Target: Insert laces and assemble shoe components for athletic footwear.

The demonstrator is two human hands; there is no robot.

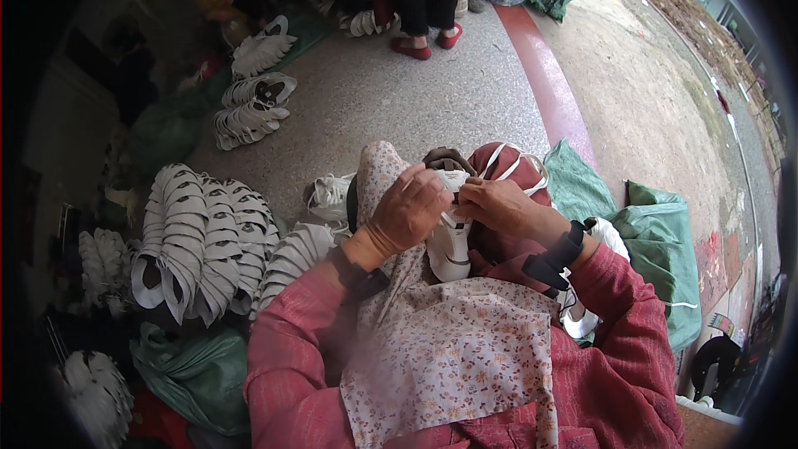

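A: How many views?

B: One. Head-worn fisheye, looking steeply down the person's front at the lap.

A: How near?

B: Close. The left hand (405, 214) and right hand (499, 204) sit at frame centre, forearms entering from the lower edge.

A: Facing?

B: Forward and down; the floor (432, 100) fills the upper middle, another person's feet (428, 41) at the top edge. Dark rim all round, straight lines bend near it.

A: Shared area?

B: None, single view.

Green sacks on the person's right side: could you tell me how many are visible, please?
2: a smaller green sack beside the knee, a larger green sack behind the right elbow. More may be hidden.
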